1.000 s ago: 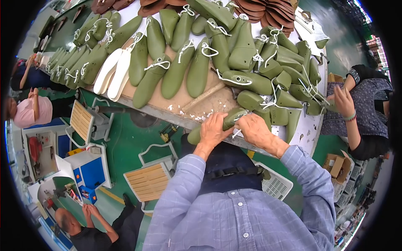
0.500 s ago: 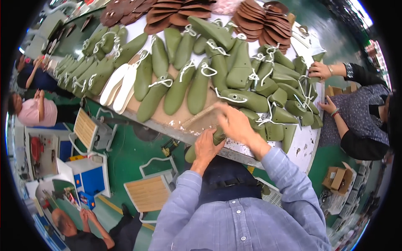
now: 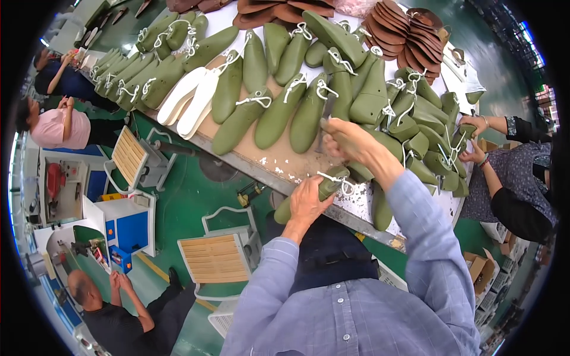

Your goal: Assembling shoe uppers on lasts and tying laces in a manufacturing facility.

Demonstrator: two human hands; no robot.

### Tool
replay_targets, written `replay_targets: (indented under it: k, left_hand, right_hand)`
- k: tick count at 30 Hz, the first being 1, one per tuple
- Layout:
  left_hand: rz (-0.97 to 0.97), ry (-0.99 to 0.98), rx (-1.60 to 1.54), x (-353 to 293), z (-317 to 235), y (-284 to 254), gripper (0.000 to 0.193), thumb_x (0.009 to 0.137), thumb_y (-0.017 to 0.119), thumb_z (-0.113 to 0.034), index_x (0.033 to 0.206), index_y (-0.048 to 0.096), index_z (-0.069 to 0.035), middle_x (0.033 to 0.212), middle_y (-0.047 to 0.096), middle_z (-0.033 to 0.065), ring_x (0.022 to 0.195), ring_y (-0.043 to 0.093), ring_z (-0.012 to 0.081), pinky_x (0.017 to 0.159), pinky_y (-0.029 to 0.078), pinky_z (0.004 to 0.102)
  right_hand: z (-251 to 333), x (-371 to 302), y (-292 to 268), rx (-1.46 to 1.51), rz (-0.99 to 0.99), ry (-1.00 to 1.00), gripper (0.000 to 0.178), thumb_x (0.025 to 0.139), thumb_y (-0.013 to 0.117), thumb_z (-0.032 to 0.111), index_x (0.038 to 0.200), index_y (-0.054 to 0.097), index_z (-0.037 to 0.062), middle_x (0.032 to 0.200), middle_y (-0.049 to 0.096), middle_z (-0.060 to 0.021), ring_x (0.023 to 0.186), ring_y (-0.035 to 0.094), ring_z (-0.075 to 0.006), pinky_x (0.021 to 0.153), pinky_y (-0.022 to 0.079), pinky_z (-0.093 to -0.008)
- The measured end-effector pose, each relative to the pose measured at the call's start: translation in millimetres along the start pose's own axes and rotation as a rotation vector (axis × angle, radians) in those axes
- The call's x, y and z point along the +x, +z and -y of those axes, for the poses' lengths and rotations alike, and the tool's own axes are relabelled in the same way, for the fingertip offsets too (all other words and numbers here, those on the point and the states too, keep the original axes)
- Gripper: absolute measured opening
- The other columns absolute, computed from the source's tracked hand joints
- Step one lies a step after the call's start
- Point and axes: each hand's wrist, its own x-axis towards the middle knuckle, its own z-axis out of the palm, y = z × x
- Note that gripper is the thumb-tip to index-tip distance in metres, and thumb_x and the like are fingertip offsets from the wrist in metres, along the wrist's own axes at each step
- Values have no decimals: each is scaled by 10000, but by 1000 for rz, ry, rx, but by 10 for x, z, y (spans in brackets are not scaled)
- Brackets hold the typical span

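My left hand (image 3: 307, 203) is wrapped around a green shoe last (image 3: 283, 211) at the table's near edge. A white string is tied in loops at the end of this last. Beyond and to the right, my right hand (image 3: 351, 141) is raised above the table, its fingers closed. A narrow thing with a brownish end seems to be in that fist; blur keeps me from naming it. Several green lasts (image 3: 306, 121) with white strings lie just past my hands. White insole-shaped pieces (image 3: 196, 105) rest among them at the left.
Stacks of brown shoe-shaped pieces (image 3: 389, 29) stand at the table's far side. More green lasts (image 3: 424, 113) are heaped at the right, where a co-worker's hands (image 3: 474, 133) hold one. A wooden-seated chair (image 3: 215, 260) is below left. White scraps dot the table's near edge (image 3: 279, 184).
My right hand has risen away from my left hand, uncovering the last's stringed end. The whole view has shifted. At the right, the co-worker's hands have come together around a last.
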Motion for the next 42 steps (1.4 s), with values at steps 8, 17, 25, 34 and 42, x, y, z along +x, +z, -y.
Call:
replay_targets:
  k: [8, 17, 25, 34, 42]
  left_hand:
    - [97, 29, 71, 281, 400, -195, 528, 642, 834, -278, 1043, 561, -70, 996, 640, 100, 902, 625, 295, 752, 522, 388]
    - [197, 83, 141, 353, 290, -172, 516, 643, 837, -282, 1028, 562, -75, 938, 633, 122, 854, 623, 313, 719, 511, 411]
    - [212, 88, 113, 354, 337, -220, 597, 624, 859, -293, 1081, 553, -61, 991, 642, 148, 895, 629, 340, 742, 516, 420]
    - [247, 37, 128, 358, 421, -234, 561, 634, 833, -280, 1080, 573, -60, 984, 632, 144, 915, 617, 337, 765, 514, 421]
    - [281, -17, 158, 344, 355, -263, 582, 618, 848, -292, 1084, 568, -84, 982, 641, 143, 902, 628, 334, 752, 517, 411]
  right_hand:
    - [-517, -1799, -241, -846, -239, -735, 502, 960, 474, 54, 1430, 304, 98, 1222, 565, -206, 868, 608, -304, 777, 459, -334]
    - [-1088, -1625, -351, -1018, -655, -1136, 536, 950, 493, 74, 1441, 280, 82, 1105, 626, -227, 888, 654, -347, 772, 513, -402]
    - [-851, -1737, -379, -712, -695, -1117, 534, 914, 552, 48, 1407, 355, 106, 1209, 578, -253, 1069, 598, -401, 899, 499, -437]
    - [-869, -1529, -386, -701, -406, -673, 532, 911, 569, 58, 1398, 359, 100, 1248, 553, -254, 1073, 614, -360, 897, 499, -394]
    - [-1331, -1255, -279, -981, -352, -684, 485, 875, 605, 109, 1338, 478, 177, 993, 638, -227, 858, 619, -421, 704, 507, -467]
